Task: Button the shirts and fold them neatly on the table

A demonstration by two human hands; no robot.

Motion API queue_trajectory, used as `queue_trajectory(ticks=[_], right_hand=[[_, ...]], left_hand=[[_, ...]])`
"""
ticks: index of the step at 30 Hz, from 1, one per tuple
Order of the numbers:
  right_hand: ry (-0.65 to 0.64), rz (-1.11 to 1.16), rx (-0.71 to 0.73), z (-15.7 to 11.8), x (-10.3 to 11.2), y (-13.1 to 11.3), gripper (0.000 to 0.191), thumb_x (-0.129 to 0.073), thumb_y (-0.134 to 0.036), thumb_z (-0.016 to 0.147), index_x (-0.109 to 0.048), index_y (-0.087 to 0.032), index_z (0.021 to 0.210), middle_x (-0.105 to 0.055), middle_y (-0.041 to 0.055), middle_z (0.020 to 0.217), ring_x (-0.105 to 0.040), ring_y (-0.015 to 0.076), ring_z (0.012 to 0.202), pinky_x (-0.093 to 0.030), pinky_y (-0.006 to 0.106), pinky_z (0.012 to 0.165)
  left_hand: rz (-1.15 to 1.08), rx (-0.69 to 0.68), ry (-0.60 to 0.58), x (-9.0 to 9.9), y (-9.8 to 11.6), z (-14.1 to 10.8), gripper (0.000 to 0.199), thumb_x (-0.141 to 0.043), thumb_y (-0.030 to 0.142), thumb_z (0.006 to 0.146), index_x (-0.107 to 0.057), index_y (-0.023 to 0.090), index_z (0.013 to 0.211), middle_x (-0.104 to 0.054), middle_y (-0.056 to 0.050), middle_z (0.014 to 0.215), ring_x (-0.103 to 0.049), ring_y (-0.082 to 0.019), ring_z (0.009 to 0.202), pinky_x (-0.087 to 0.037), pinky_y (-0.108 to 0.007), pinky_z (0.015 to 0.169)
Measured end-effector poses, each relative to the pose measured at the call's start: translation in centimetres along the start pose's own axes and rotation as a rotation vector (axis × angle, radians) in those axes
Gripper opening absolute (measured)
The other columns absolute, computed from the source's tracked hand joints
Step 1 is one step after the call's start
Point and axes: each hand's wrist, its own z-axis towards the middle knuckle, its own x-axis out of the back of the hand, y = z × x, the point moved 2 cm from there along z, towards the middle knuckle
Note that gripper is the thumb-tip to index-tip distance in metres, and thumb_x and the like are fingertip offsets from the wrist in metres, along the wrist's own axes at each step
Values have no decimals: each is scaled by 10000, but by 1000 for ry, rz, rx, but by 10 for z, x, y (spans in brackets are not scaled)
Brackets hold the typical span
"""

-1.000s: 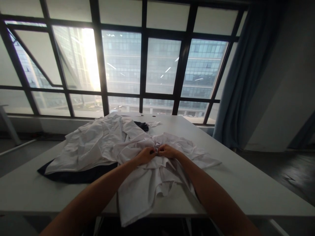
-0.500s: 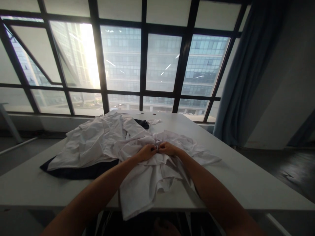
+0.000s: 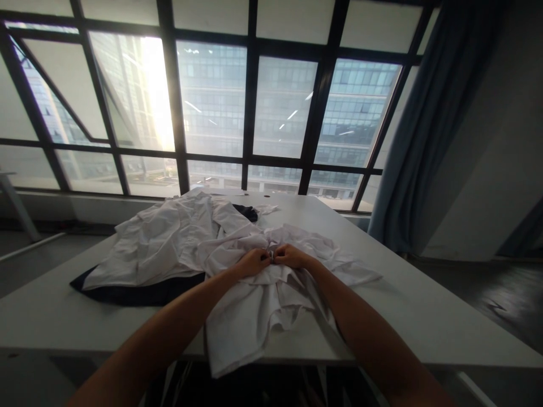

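A crumpled white garment (image 3: pixel 246 322), which looks like a shirt, lies in front of me, its lower part hanging over the table's near edge. My left hand (image 3: pixel 254 262) and my right hand (image 3: pixel 291 256) meet at its middle, almost touching. Both have their fingers closed in a pinch on the white cloth. Between the fingertips the detail is too small to make out. Folds spread out to the right of my hands across the tabletop.
The white table (image 3: pixel 407 322) reaches toward a large window (image 3: pixel 212 102). To the left lies a heap of white clothes (image 3: pixel 161 243) over a dark cloth (image 3: pixel 127 294). Another dark piece (image 3: pixel 246 212) sits behind. A blue curtain (image 3: pixel 407 169) hangs at the right.
My view has tilted slightly. Both hands stay at the same spot on the white garment, with hardly any visible movement.
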Motion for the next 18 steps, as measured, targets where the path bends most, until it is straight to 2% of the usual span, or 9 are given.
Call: queue_trajectory(ticks=[4, 8, 13, 18], right_hand=[[-16, -55, -6, -2, 2, -4, 171, -604, -263, 703, -711, -129, 701, -624, 3, 642, -511, 123, 623, -388, 226, 592], [-18, -53, -11, -3, 3, -6, 215, -583, -309, 730, -688, -128, 681, -574, -8, 602, -464, 109, 586, -349, 228, 557], [-37, 68, 10, -2, 2, -6, 243, -595, -363, 720, -659, -139, 652, -539, -16, 596, -435, 107, 594, -347, 236, 565], [11, 72, -66, 1, 2, 4, 237, -575, -360, 706, -603, -150, 598, -480, -39, 539, -396, 94, 549, -323, 227, 528]], left_hand=[[17, 22, 18, 0, 0, 0, 268, -512, 306, 842, -701, 130, 769, -661, -22, 682, -555, -139, 623, -368, -237, 585], [34, 41, 21, 0, 0, 0, 270, -516, 314, 837, -697, 129, 762, -662, -22, 685, -563, -145, 629, -353, -240, 570], [3, 12, 6, 2, -2, 0, 273, -520, 339, 839, -693, 133, 793, -666, -19, 710, -553, -140, 643, -368, -235, 585], [-54, -48, -6, 1, 5, -3, 254, -513, 344, 823, -661, 144, 777, -636, -7, 699, -515, -131, 642, -378, -230, 592]])
